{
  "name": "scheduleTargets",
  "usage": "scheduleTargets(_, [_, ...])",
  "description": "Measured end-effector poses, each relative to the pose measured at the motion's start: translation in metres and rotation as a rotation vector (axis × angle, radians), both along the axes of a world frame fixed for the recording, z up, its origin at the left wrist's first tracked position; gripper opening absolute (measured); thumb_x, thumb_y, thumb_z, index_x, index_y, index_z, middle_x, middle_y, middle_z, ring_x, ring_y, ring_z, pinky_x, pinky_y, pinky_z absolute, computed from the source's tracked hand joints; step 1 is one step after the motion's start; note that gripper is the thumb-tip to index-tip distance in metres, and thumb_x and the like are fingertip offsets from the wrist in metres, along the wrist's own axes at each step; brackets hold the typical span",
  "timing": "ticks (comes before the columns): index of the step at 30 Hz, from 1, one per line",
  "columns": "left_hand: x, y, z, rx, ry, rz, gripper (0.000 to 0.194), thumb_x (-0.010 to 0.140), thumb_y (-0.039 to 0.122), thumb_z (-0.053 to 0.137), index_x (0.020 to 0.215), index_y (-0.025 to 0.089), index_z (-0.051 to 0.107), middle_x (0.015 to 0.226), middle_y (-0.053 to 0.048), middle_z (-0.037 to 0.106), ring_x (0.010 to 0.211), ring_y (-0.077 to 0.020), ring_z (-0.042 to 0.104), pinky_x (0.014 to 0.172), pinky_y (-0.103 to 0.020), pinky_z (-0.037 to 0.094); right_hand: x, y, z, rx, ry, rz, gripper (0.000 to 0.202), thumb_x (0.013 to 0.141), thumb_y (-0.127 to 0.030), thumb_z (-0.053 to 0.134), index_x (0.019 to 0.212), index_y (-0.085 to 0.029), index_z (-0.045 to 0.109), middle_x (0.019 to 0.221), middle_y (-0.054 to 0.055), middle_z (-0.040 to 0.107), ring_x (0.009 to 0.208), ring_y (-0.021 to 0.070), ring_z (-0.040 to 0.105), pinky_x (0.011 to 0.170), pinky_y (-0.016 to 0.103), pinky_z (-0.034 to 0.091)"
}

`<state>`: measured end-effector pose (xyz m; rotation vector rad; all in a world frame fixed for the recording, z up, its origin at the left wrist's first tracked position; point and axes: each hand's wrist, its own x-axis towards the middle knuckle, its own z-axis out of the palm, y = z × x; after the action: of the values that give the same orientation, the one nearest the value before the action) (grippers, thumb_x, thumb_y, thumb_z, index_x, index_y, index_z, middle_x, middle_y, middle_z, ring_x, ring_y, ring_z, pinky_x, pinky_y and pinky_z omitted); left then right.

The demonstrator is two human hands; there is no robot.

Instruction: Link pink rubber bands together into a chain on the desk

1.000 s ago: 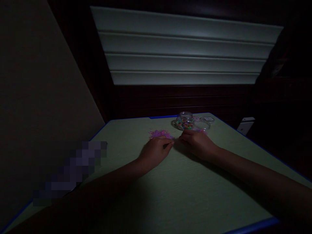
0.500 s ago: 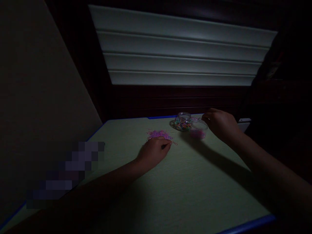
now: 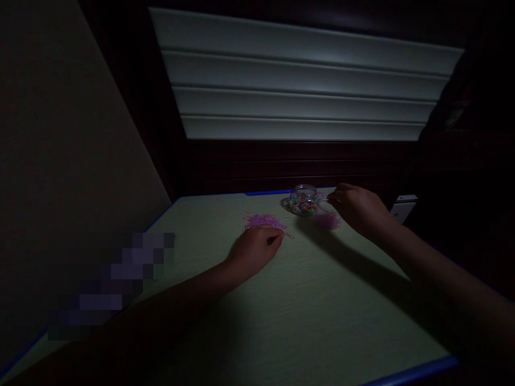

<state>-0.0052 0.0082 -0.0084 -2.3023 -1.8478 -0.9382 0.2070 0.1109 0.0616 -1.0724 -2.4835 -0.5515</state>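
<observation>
My left hand (image 3: 257, 247) rests on the table, thumb and forefinger pinched on a thin pinkish band (image 3: 289, 236) that sticks out to the right. Just behind it lies a pile of small pink and purple bands (image 3: 263, 220). My right hand (image 3: 358, 206) hovers over the rim of a clear jar (image 3: 328, 219) with pink pieces inside; its fingertips are pressed together, and what they hold, if anything, is too small and dark to name. Left of that jar stands another clear jar (image 3: 304, 201), filled with multicoloured bands.
The pale green table (image 3: 298, 316) has a blue edge. Behind it are a dark frame and light slatted panel (image 3: 306, 86). A white object (image 3: 403, 208) is beyond the right side, and a blurred patch (image 3: 132, 268) covers the left edge.
My right hand has shifted slightly left and down over the pink jar's rim. My left hand keeps its pinch in nearly the same place.
</observation>
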Motion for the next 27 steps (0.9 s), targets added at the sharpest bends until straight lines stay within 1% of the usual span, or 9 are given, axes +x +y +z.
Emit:
scheduleTargets(4, [0.0, 0.0, -0.001, -0.008, -0.005, 0.011, 0.025, 0.08, 0.027, 0.038, 0.081, 0.019, 0.062, 0.079, -0.002, 0.063, 0.07, -0.013, 0.055, 0.062, -0.023, 0.039, -0.007, -0.01, 0.0, 0.003, 0.027, 0.127, 0.027, 0.081, -0.031, 0.04, 0.097, -0.019, 0.059, 0.088, 0.007, 0.058, 0.074, 0.0158, 0.053, 0.059, 0.024, 0.034])
scheduleTargets(6, [-0.001, 0.0, -0.002, -0.014, -0.012, 0.035, 0.025, 0.08, 0.028, 0.038, 0.08, 0.019, 0.061, 0.077, -0.002, 0.062, 0.068, -0.0128, 0.054, 0.061, -0.023, 0.039, -0.011, -0.015, -0.003, -0.02, 0.06, 0.183, 0.027, 0.081, -0.031, 0.04, 0.097, -0.02, 0.058, 0.089, 0.006, 0.058, 0.074, 0.0152, 0.053, 0.06, 0.024, 0.035])
scheduleTargets(8, [0.0, 0.0, -0.002, -0.009, -0.023, 0.053, 0.024, 0.08, 0.029, 0.038, 0.08, 0.019, 0.061, 0.077, -0.002, 0.062, 0.067, -0.0127, 0.054, 0.061, -0.023, 0.039, -0.016, -0.019, -0.01, -0.085, 0.095, 0.241, 0.025, 0.081, -0.03, 0.04, 0.096, -0.02, 0.058, 0.091, 0.006, 0.058, 0.072, 0.0133, 0.053, 0.06, 0.023, 0.035])
scheduleTargets(11, [0.0, 0.0, -0.002, -0.004, -0.026, 0.051, 0.023, 0.079, 0.028, 0.039, 0.08, 0.019, 0.06, 0.076, -0.002, 0.061, 0.067, -0.0126, 0.053, 0.061, -0.023, 0.038, -0.026, -0.026, -0.026, -0.222, 0.112, 0.311, 0.024, 0.08, -0.031, 0.041, 0.091, -0.02, 0.059, 0.091, 0.005, 0.058, 0.071, 0.012, 0.053, 0.06, 0.021, 0.035])
scheduleTargets(14, [0.001, 0.0, -0.002, -0.002, -0.019, 0.064, 0.024, 0.079, 0.028, 0.038, 0.079, 0.019, 0.06, 0.074, -0.002, 0.061, 0.066, -0.0125, 0.052, 0.06, -0.023, 0.037, -0.034, -0.032, -0.045, -0.281, 0.109, 0.287, 0.027, 0.081, -0.033, 0.038, 0.088, -0.018, 0.06, 0.083, 0.006, 0.059, 0.07, 0.0124, 0.053, 0.061, 0.022, 0.035])
scheduleTargets(17, [0.001, 0.0, -0.002, -0.003, -0.013, 0.078, 0.025, 0.08, 0.028, 0.037, 0.078, 0.02, 0.06, 0.073, -0.002, 0.061, 0.065, -0.0125, 0.052, 0.06, -0.023, 0.037, -0.041, -0.035, -0.058, -0.288, 0.098, 0.256, 0.032, 0.082, -0.036, 0.036, 0.082, -0.016, 0.061, 0.078, 0.007, 0.058, 0.07, 0.0131, 0.053, 0.062, 0.022, 0.035])
scheduleTargets(20, [0.001, 0.0, -0.003, -0.012, -0.013, 0.084, 0.026, 0.08, 0.029, 0.037, 0.078, 0.02, 0.061, 0.075, -0.002, 0.061, 0.066, -0.0127, 0.052, 0.06, -0.023, 0.037, -0.044, -0.035, -0.062, -0.293, 0.1, 0.252, 0.035, 0.083, -0.037, 0.034, 0.076, -0.016, 0.062, 0.076, 0.006, 0.058, 0.07, 0.0127, 0.053, 0.063, 0.022, 0.035])
scheduleTargets(23, [0.001, 0.0, -0.002, -0.017, -0.018, 0.083, 0.025, 0.08, 0.029, 0.037, 0.081, 0.02, 0.061, 0.076, -0.002, 0.061, 0.067, -0.0128, 0.053, 0.061, -0.023, 0.038, -0.044, -0.036, -0.061, -0.289, 0.1, 0.262, 0.035, 0.083, -0.036, 0.034, 0.077, -0.016, 0.062, 0.076, 0.006, 0.058, 0.072, 0.0127, 0.053, 0.064, 0.022, 0.034])
scheduleTargets(27, [0.002, 0.0, -0.001, -0.018, -0.011, 0.078, 0.025, 0.08, 0.028, 0.037, 0.079, 0.019, 0.061, 0.075, -0.002, 0.061, 0.066, -0.0126, 0.053, 0.061, -0.022, 0.038, -0.043, -0.036, -0.061, -0.263, 0.069, 0.273, 0.034, 0.084, -0.035, 0.034, 0.08, -0.017, 0.062, 0.076, 0.006, 0.058, 0.073, 0.0137, 0.053, 0.065, 0.023, 0.034])
